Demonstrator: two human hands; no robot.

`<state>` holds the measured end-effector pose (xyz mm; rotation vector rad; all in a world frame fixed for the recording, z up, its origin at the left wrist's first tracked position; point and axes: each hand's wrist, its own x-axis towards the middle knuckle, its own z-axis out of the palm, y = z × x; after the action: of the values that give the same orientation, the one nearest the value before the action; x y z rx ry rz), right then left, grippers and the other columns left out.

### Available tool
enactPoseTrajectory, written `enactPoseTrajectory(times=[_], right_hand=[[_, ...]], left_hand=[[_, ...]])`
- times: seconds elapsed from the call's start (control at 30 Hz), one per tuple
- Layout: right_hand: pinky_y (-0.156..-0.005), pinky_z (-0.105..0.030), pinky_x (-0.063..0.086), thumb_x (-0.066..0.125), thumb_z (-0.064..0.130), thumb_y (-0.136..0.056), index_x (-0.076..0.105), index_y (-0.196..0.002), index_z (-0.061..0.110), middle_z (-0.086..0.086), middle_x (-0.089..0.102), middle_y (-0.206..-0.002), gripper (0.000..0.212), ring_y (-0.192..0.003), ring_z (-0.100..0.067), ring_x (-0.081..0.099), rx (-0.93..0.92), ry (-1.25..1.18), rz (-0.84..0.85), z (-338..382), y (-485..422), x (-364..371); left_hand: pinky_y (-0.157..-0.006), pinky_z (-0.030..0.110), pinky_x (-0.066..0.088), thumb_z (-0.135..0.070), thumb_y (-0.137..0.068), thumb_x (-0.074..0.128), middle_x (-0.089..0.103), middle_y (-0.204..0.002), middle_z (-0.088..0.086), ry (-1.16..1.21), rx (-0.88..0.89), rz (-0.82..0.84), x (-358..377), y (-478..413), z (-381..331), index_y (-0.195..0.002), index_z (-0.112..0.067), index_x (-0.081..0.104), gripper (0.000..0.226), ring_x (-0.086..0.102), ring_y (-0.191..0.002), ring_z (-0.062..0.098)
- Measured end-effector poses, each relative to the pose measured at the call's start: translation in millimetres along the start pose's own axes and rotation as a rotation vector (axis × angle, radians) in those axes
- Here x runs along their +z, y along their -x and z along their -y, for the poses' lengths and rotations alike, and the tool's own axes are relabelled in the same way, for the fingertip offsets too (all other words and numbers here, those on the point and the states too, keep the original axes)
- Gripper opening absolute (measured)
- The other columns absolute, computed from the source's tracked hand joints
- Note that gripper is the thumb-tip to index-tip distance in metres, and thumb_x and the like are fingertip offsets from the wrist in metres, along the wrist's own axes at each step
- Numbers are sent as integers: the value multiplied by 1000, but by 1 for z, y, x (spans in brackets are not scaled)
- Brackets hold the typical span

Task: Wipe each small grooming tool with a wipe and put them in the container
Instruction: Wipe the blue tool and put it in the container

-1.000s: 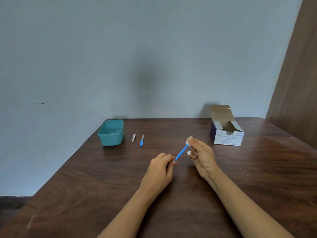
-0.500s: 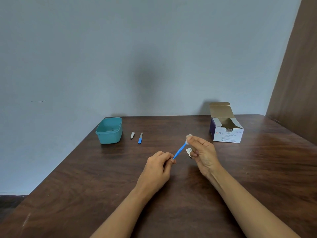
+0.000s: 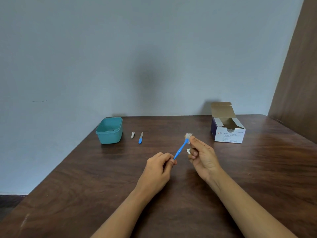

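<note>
My left hand (image 3: 159, 166) pinches the lower end of a slim blue tool (image 3: 180, 150), which slants up to the right. My right hand (image 3: 202, 156) pinches a white wipe (image 3: 188, 136) around the tool's upper tip, hiding that tip. A small white scrap (image 3: 188, 151) shows under my right fingers. At the back left of the wooden table (image 3: 85, 177) stands an open teal container (image 3: 109, 130). Just right of it lie a small metal nail clipper (image 3: 132, 135) and a nail file with a blue handle (image 3: 140, 138).
An open box of alcohol swabs (image 3: 227, 131) stands at the back right of the table. A grey wall runs behind the table and a brown wooden panel (image 3: 298, 74) rises at the right. The table's left edge slants toward the near left corner.
The wipe has slid along the blue tool to its upper tip. Both hands stay in about the same spot.
</note>
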<state>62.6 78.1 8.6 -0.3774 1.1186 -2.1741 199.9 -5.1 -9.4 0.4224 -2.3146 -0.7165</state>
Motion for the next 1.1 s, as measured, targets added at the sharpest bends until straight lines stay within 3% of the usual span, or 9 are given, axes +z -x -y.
enactPoseTrajectory(times=[0.1,0.27,0.53,0.77,1.1], right_hand=[[-39,-14,33,66,15,-86,70,-93,9,8,57,-56,10,-39,-4,35,86,-38,-15,1,2,2],[-39,-15,28,68,19,-84,66,-80,15,6,42,-59,7,-38,-3,32,170,-55,-22,-2,2,2],[-39,-14,26,69,17,-83,64,-76,14,8,49,-54,10,-37,-3,31,88,-37,-111,6,3,3],[-36,-14,26,70,19,-84,61,-74,15,5,42,-67,14,-35,-3,30,75,-133,-206,12,-4,-4],[-43,-15,29,71,19,-80,71,-86,15,7,49,-64,7,-42,-3,33,169,47,-61,4,9,4]], left_hand=[[-66,6,35,-16,-94,52,57,-82,-11,11,5,-6,-1,0,-2,-88,-23,68,18,53,-76,0],[-66,5,35,-14,-95,52,56,-81,-12,14,3,-9,-2,0,-4,-89,-20,69,19,53,-78,2],[-67,6,34,-16,-96,49,57,-83,-4,-27,9,41,-2,2,-3,-90,-21,68,20,51,-76,7],[-65,7,34,-16,-97,48,55,-81,-8,22,-16,33,-2,2,-5,-89,-23,67,22,50,-73,3],[-65,9,37,-14,-96,50,56,-78,-6,53,10,-7,-3,2,-7,-87,-24,67,22,52,-76,10]])
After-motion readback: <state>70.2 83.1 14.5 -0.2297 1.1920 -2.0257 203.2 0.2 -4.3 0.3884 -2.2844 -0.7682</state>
